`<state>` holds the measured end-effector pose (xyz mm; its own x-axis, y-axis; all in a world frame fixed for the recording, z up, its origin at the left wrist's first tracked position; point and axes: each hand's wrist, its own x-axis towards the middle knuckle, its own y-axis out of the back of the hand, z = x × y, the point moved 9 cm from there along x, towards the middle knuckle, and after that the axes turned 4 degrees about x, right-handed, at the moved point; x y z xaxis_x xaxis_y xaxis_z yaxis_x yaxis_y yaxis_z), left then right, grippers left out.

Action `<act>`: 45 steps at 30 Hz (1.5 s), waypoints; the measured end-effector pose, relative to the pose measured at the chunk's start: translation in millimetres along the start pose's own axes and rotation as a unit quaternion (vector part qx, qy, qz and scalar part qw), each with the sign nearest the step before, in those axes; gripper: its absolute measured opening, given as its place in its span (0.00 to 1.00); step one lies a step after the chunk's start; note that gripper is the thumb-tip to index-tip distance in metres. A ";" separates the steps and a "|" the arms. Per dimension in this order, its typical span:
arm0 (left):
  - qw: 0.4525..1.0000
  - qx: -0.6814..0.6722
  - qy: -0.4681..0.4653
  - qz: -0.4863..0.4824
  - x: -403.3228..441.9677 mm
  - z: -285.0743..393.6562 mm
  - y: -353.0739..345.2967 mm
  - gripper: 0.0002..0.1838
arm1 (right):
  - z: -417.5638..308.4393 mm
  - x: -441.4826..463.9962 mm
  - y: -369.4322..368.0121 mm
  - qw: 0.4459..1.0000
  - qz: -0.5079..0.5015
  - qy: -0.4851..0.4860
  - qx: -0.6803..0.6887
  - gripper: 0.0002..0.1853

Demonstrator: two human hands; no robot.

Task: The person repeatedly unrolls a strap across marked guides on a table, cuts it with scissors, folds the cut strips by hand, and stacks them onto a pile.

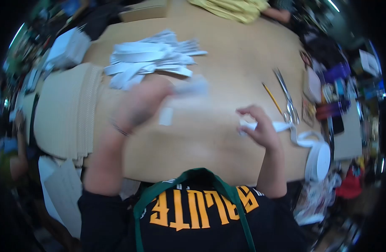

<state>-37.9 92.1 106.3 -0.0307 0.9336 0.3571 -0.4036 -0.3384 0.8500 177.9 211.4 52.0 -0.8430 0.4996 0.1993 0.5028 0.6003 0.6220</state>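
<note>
My left hand (153, 94), smeared by motion, is closed on a blurred white strip (191, 87) pointing right over the table. A short white piece (166, 116) lies on the table just below it. My right hand (262, 128) is curled, its index finger and thumb apart, around the free end of a white fabric tape (281, 126). How firmly the fingers press on the tape is partly hidden. From there the tape loops right to its white roll (321, 161) at the table edge. Beyond my left hand is a heap of white strips (153, 54).
Scissors (289, 98) and a yellow pencil (272, 98) lie right of centre. Stacked beige curved pieces (67, 111) and a white box (69, 47) line the left side. Yellow cloth (235, 8) lies at the far edge near another person's arm (277, 15). A plastic bag (315, 195) sits lower right.
</note>
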 end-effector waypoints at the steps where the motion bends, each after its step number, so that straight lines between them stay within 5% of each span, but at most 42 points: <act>1: 1.000 0.004 0.011 -0.007 16.3 -18.6 15.8 0.03 | 18.8 -7.7 17.4 0.995 0.015 -0.033 -0.090 0.21; 3: 0.998 0.065 -0.018 -0.016 50.5 -61.7 31.4 0.07 | 52.4 -24.6 36.4 0.976 0.007 -0.088 -0.197 0.22; 5: 0.972 0.139 0.094 -0.166 75.3 -121.0 12.9 0.08 | 78.7 -36.1 36.5 0.966 -0.033 -0.119 -0.226 0.24; 8: 0.925 0.355 0.093 -0.099 75.7 -164.0 -7.9 0.13 | 93.2 -45.2 21.7 0.962 -0.065 -0.150 -0.220 0.20; 11: 0.965 0.262 0.012 -0.019 86.8 -108.1 -45.4 0.19 | 111.7 -51.7 17.2 0.955 -0.092 -0.214 -0.186 0.18; 14: 0.995 0.019 -0.063 -0.078 76.6 11.4 -110.7 0.20 | 108.8 -49.5 17.9 0.956 -0.089 -0.214 -0.177 0.17; 17: 0.987 -0.025 -0.107 -0.120 59.2 102.2 -172.0 0.20 | 105.3 -46.4 11.4 0.953 -0.106 -0.192 -0.209 0.18; 20: 0.979 -0.033 -0.060 -0.190 56.5 131.1 -220.4 0.20 | 101.9 -49.7 8.6 0.946 -0.114 -0.195 -0.232 0.14; 27: 0.979 -0.020 -0.076 -0.188 56.2 143.2 -233.7 0.11 | 96.5 -61.1 0.7 0.951 -0.110 -0.200 -0.207 0.06; 30: 0.969 -0.100 -0.081 -0.213 49.0 147.7 -237.7 0.07 | 79.5 -73.0 7.9 0.952 -0.094 -0.203 -0.208 0.11; 33: 0.964 -0.153 -0.068 -0.208 49.0 152.5 -213.0 0.06 | 37.4 -98.6 65.0 0.975 0.107 -0.091 -0.174 0.24; 35: 0.958 -0.196 -0.037 -0.208 47.2 147.4 -198.6 0.06 | 64.8 -169.3 138.0 0.902 0.369 -0.172 -0.140 0.35; 38: 0.949 -0.234 -0.012 -0.209 42.3 137.5 -173.8 0.07 | 88.5 -260.9 202.1 0.657 0.378 -0.426 -0.495 0.42; 40: 0.942 -0.248 -0.009 -0.225 41.9 139.9 -159.6 0.07 | 125.1 -282.7 207.7 0.606 0.296 -0.519 -0.525 0.41; 45: 0.920 -0.289 -0.034 -0.264 39.1 153.7 -132.1 0.07 | 162.2 -327.8 222.5 0.657 0.292 -0.434 -0.542 0.40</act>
<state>154.8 155.2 67.4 0.3575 0.9339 -0.0067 -0.7651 0.2970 0.5714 597.2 282.5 2.2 0.0966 0.8975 0.4303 -0.1363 -0.4163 0.8989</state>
